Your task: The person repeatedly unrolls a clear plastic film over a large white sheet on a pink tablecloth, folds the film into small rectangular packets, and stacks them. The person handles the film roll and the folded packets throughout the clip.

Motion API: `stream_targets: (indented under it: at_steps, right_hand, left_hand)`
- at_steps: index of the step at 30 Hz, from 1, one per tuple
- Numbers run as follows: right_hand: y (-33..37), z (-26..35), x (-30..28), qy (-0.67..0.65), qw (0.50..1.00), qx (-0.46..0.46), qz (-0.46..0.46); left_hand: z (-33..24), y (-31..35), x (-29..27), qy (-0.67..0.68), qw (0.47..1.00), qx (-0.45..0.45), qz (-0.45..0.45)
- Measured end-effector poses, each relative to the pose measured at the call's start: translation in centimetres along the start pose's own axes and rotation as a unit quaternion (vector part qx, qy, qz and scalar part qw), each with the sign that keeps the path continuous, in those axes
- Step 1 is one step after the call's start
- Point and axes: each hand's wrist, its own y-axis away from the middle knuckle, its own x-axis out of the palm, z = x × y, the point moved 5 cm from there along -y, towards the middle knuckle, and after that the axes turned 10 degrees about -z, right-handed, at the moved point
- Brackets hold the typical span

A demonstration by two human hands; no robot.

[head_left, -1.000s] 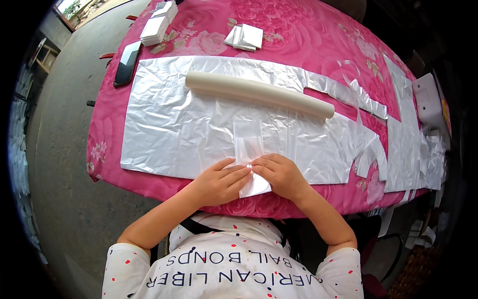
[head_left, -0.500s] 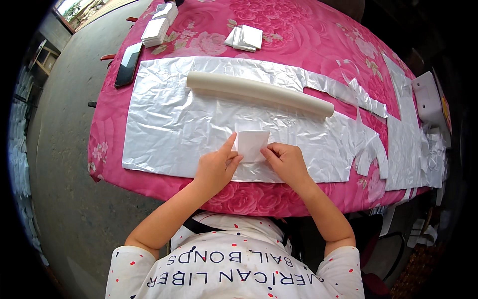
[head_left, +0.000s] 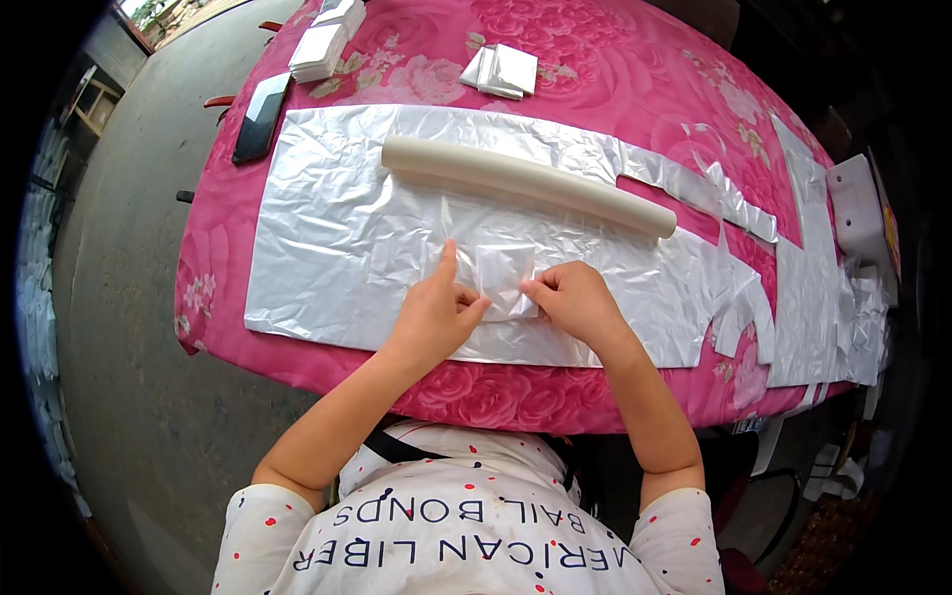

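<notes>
While pinching the right edge of a square film packet point(head_left: 504, 270) between thumb and forefinger of the right hand point(head_left: 580, 305), seen from the head camera, holding the left hand point(head_left: 430, 312) half open across from it, index outstretched, thumb at the packet's near left corner, remaining fingers curled and partly hidden; impossible to tell whether gripping any film there. Just left of the right fingertips, packet blending into the crinkled silvery sheet point(head_left: 332, 223) beneath, outline hard to make out. Beyond both hands, a pale tube point(head_left: 526, 185). Farther off, past the left hand, a dark phone point(head_left: 261, 119) and stacked white squares point(head_left: 319, 55), rear pile cut off by the frame. Well right of the right hand, a white container point(head_left: 859, 203), contents indiscernible, near crumpled film scraps point(head_left: 861, 327).
</notes>
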Motion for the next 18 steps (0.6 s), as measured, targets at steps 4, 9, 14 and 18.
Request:
stream_targets:
  at_steps: [4,9,14,18]
  right_hand:
    - [-0.3,-0.3,0.2,0.012,1.0,0.018,-0.002]
    - [-0.3,0.1,0.3,0.015,1.0,0.025,0.003]
    - [-0.6,-0.4,0.4,0.026,0.999,0.035,0.013]
    - [-0.5,-0.5,0.4,0.025,0.999,0.029,-0.002]
  left_hand:
    - [-0.2,1.0,-0.5,0.058,0.998,0.002,-0.02]
    - [-1.9,3.2,-0.6,-0.084,0.938,0.304,-0.142]
    - [-3.3,2.7,3.8,-0.214,0.911,0.352,-0.029]
    - [-2.3,1.1,5.2,-0.235,0.926,0.293,-0.041]
